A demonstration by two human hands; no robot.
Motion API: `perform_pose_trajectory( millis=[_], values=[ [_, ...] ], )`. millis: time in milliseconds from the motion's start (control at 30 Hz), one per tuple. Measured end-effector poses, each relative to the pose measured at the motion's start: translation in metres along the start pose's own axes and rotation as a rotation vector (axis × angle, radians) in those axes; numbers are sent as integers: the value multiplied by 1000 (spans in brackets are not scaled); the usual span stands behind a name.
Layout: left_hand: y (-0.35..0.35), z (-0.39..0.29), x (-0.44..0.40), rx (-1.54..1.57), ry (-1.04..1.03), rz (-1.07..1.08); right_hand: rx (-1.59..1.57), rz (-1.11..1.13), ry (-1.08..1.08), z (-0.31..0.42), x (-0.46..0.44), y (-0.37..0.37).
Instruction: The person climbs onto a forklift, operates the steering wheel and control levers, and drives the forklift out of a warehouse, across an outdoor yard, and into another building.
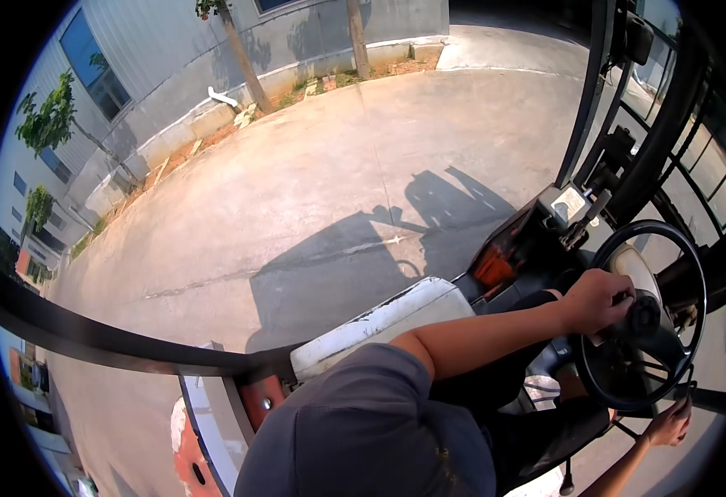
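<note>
My left hand [596, 303] is closed over the near side of the black steering wheel [701, 290], beside its dark centre hub [644, 313]. The rim under the fingers is hidden. Lower down, past the wheel, my right hand [669, 424] has its fingers closed around a thin dark lever [691, 388]. Part of that grip is hard to make out. My left arm in a grey sleeve [363, 414] stretches across the view, and dark trousers show below the wheel.
I sit in a forklift-like vehicle with a dark frame bar [123, 341], a worn white side panel [388, 323] and mast rails [661, 141]. Outside lie concrete ground [322, 166] with the vehicle's shadow, a tree trunk [247, 62], a grey building wall [156, 50] and a dark doorway [520, 15].
</note>
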State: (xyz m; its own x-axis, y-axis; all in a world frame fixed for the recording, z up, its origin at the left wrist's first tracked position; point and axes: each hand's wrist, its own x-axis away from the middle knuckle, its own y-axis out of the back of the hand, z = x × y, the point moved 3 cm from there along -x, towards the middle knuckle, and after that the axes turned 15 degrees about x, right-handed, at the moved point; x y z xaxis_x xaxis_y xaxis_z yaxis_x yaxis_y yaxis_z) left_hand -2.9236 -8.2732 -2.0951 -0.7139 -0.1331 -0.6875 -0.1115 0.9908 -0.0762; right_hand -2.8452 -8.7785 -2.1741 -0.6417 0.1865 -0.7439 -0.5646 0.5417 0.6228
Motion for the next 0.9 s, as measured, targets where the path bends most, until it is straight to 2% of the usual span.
perform_pose_trajectory(
  millis=[67,100,133,167,200,233,300,367,400,467,533,667,833,900],
  values=[
    [-6,1,-9,-4,38,12,-41,-13,-2,12,-10,6],
    [-17,8,-12,15,-18,28,-26,-15,-36,-3,-5,17],
    [-20,10,-18,15,9,56,-63,-85,-38,-4,-8,12],
    [-12,14,-28,-12,-41,6,-163,-65,-15,20,-21,-6],
    [-17,29,-43,44,89,52,-210,-89,-55,22,-20,13],
    [-25,45,-63,56,97,36,-294,-105,-88,33,-31,17],
    [-92,80,-123,63,138,-49,-430,-140,-105,32,-97,-31],
    [-189,132,-183,21,76,-67,-489,-164,-115,-11,-165,-109],
    [-196,142,-202,-34,32,-47,-534,-156,-117,-10,-179,-132],
    [-221,167,-247,-55,-40,-2,-466,-200,-138,-38,-185,-134],
    [-249,161,-278,-161,-55,-18,-455,-183,-129,-45,-188,-132],
    [-348,176,-335,-414,-124,-21,-518,-263,-158,-67,-193,-141],
    [-452,181,-327,-410,-142,136,-490,-268,-163,-42,-189,-159],
    [-506,135,-287,-368,-119,215,-472,-261,-147,-88,-190,-139]
  ],
)
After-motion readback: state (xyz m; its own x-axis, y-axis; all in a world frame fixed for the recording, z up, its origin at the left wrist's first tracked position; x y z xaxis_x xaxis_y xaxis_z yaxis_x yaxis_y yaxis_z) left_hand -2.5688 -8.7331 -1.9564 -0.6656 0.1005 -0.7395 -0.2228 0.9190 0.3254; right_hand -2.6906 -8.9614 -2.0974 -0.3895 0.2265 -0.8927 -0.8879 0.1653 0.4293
